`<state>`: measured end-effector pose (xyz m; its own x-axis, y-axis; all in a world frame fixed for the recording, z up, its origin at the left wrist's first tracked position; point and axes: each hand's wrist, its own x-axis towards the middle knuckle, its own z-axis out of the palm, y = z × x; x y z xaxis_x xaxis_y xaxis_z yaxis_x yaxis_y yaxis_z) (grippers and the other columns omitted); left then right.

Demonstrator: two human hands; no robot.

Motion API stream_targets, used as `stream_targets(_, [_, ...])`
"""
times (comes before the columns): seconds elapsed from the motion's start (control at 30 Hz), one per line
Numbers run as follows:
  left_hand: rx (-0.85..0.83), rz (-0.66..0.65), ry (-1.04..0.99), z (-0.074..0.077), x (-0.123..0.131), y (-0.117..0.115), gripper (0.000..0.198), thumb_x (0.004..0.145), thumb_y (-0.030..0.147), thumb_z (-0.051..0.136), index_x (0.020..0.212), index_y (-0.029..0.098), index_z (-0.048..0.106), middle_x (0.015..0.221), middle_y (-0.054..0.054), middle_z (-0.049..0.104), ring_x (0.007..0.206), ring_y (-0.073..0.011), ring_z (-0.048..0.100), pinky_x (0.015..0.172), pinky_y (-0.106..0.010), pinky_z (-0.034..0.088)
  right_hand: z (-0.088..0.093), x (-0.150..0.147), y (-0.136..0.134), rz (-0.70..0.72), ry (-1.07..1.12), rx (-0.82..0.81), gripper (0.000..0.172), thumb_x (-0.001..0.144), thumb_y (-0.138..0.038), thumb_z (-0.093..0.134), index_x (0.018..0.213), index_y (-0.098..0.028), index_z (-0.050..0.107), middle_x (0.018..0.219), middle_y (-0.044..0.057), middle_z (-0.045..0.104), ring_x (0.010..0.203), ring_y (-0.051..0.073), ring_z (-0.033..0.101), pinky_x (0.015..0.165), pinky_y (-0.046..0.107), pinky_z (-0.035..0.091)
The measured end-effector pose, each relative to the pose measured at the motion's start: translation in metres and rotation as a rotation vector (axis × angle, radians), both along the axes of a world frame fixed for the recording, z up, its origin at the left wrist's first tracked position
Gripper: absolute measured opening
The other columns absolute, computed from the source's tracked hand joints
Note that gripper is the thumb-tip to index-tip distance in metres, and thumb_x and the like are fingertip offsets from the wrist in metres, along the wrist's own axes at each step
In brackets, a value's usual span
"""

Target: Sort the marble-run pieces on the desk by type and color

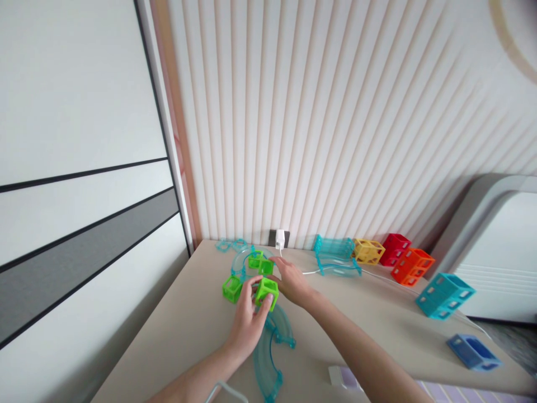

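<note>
A bright green open-frame cube block [267, 291] is between the thumb and fingers of my left hand [247, 319]. Just beyond it, my right hand [291, 280] has its fingers and thumb around a second green cube block [265, 267]. This one touches or joins another green block [254, 259] at its left; I cannot tell which. One more green cube block [232, 289] rests on the table, left of my left fingers. A clear blue curved track piece [239, 262] lies behind the blocks. More curved track pieces [264, 358] lie below my hands.
Along the wall stand clear blue track pieces [335, 249], a yellow block [369, 252], a red one [394, 249], an orange one [412, 267] and a teal one [445, 295]. A blue block [474, 352] lies nearer. A white charger [280, 239] trails its cable across the table [180, 336].
</note>
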<state>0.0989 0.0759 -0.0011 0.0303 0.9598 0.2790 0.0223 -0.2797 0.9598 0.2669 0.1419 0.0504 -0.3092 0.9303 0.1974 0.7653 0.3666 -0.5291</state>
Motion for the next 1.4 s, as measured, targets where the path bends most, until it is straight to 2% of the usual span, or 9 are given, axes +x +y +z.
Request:
stream_targets(0.17, [-0.029, -0.012, 0.007, 0.007, 0.000, -0.003, 0.045, 0.093, 0.050, 0.062, 0.131, 0.026, 0.053, 0.151, -0.015, 0.048, 0.129, -0.0300, 0.057, 0.083, -0.034, 0.056, -0.005, 0.003, -0.003, -0.018, 0.061, -0.012, 0.047, 0.094, -0.020, 0.060, 0.140, -0.019, 0.053, 0.137, 0.017, 0.065, 0.123, 0.033, 0.064, 0.103, 0.044, 0.046])
stream_targets(0.37, [-0.047, -0.035, 0.037, 0.007, 0.000, -0.002, 0.040, 0.093, 0.050, 0.062, 0.125, 0.026, 0.055, 0.158, -0.015, 0.041, 0.116, -0.0275, 0.063, 0.078, -0.034, 0.056, -0.018, 0.011, 0.009, -0.088, 0.284, -0.043, 0.043, 0.100, -0.027, 0.047, 0.141, -0.019, 0.054, 0.131, 0.016, 0.069, 0.120, 0.032, 0.066, 0.103, 0.047, 0.047])
stream_targets(0.53, [-0.063, -0.047, 0.071, 0.009, -0.001, -0.004, 0.042, 0.093, 0.051, 0.063, 0.126, 0.026, 0.055, 0.163, -0.014, 0.035, 0.107, -0.0248, 0.065, 0.079, -0.035, 0.056, -0.035, 0.014, 0.017, -0.128, 0.543, -0.144, 0.054, 0.100, -0.054, 0.041, 0.135, -0.017, 0.060, 0.109, 0.014, 0.076, 0.095, 0.029, 0.074, 0.085, 0.047, 0.059])
stream_targets(0.67, [-0.093, -0.063, 0.034, 0.009, 0.000, -0.003, 0.045, 0.091, 0.053, 0.064, 0.126, 0.025, 0.055, 0.153, -0.014, 0.048, 0.109, -0.0254, 0.065, 0.076, -0.032, 0.056, -0.041, 0.010, 0.018, -0.122, 0.762, -0.220, 0.070, 0.092, -0.075, 0.041, 0.127, -0.019, 0.065, 0.102, 0.012, 0.077, 0.086, 0.027, 0.077, 0.082, 0.046, 0.061])
stream_targets(0.77, [-0.096, -0.059, 0.026, 0.009, 0.001, -0.003, 0.045, 0.090, 0.054, 0.064, 0.124, 0.025, 0.056, 0.156, -0.015, 0.043, 0.107, -0.0238, 0.065, 0.073, -0.030, 0.056, -0.040, 0.008, 0.017, -0.144, 0.899, -0.249, 0.074, 0.086, -0.081, 0.047, 0.121, -0.019, 0.067, 0.101, 0.012, 0.077, 0.086, 0.029, 0.077, 0.085, 0.049, 0.060])
stream_targets(0.87, [-0.092, -0.041, 0.024, 0.011, 0.001, -0.003, 0.046, 0.089, 0.054, 0.065, 0.122, 0.024, 0.057, 0.159, -0.015, 0.040, 0.103, -0.0232, 0.065, 0.069, -0.029, 0.055, -0.038, 0.008, 0.015, -0.159, 1.015, -0.285, 0.068, 0.083, -0.079, 0.056, 0.115, -0.020, 0.067, 0.102, 0.011, 0.077, 0.092, 0.030, 0.078, 0.091, 0.050, 0.059])
stream_targets(1.1, [-0.060, -0.036, 0.029, 0.011, 0.001, -0.001, 0.045, 0.087, 0.052, 0.067, 0.121, 0.024, 0.059, 0.134, -0.013, 0.062, 0.092, -0.0210, 0.065, 0.063, -0.027, 0.054, -0.031, 0.011, 0.003, -0.152, 1.216, -0.398, 0.052, 0.089, -0.068, 0.059, 0.109, -0.020, 0.065, 0.101, 0.014, 0.077, 0.097, 0.031, 0.078, 0.094, 0.054, 0.057])
stream_targets(1.27, [-0.061, -0.032, 0.019, 0.007, 0.002, -0.001, 0.046, 0.089, 0.053, 0.066, 0.123, 0.024, 0.057, 0.141, -0.015, 0.057, 0.100, -0.0236, 0.066, 0.065, -0.028, 0.055, -0.020, 0.009, 0.003, -0.130, 1.282, -0.390, 0.050, 0.090, -0.066, 0.060, 0.108, -0.020, 0.065, 0.106, 0.015, 0.077, 0.102, 0.032, 0.077, 0.096, 0.054, 0.057])
stream_targets(1.4, [-0.032, -0.028, -0.019, 0.003, 0.002, -0.002, 0.043, 0.092, 0.049, 0.065, 0.125, 0.025, 0.056, 0.153, -0.015, 0.047, 0.115, -0.0258, 0.063, 0.078, -0.031, 0.057, -0.012, 0.008, -0.001, -0.118, 1.281, -0.324, 0.059, 0.083, -0.071, 0.067, 0.113, -0.021, 0.066, 0.113, 0.013, 0.076, 0.098, 0.032, 0.077, 0.095, 0.054, 0.057])
